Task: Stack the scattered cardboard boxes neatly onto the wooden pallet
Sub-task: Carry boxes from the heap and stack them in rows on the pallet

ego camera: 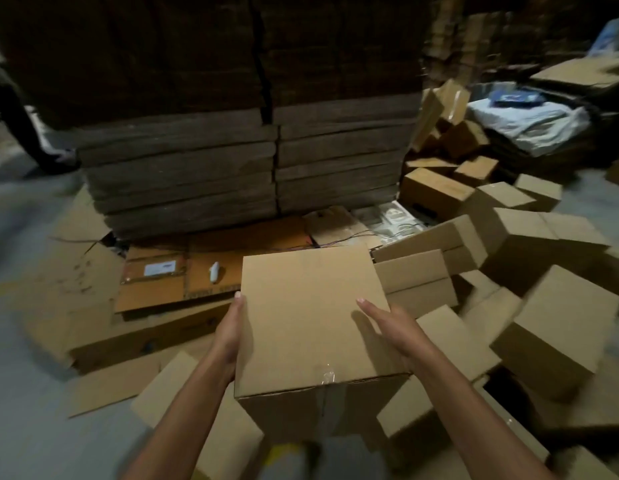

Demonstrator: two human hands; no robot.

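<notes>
At the far left edge a person's dark trousered leg (15, 109) ends in one shoe (60, 160) on the grey floor (24, 410).

Beside it, filling the upper middle, stands a tall stack of flattened cardboard (180, 168). A narrow vertical gap splits it into two columns. Flat cardboard sheets (152, 289) lie on the floor in front of the stack, carrying one white label (159, 269) and one small white object (214, 271).

Two bare forearms reach forward from the bottom of the view. The left hand (232, 327) has straight fingers and its palm is pressed flat against the left side of one closed cardboard box (308, 306). The right hand (387, 327) lies along the box's top right edge, fingers also straight and pointing forward. Neither hand curls round anything; the box is pinched between the two open palms. It is held tilted in the middle foreground, in front of the stack and above the clutter. Clear tape crosses its near seam.

One more box (169, 386) sits under the left forearm. To the right, loose boxes (529, 237) tumble in a heap. There seem to be at least twelve, though blur makes an exact count unsure.

At upper right lies one pale plastic-wrapped bundle (529, 123).
</notes>
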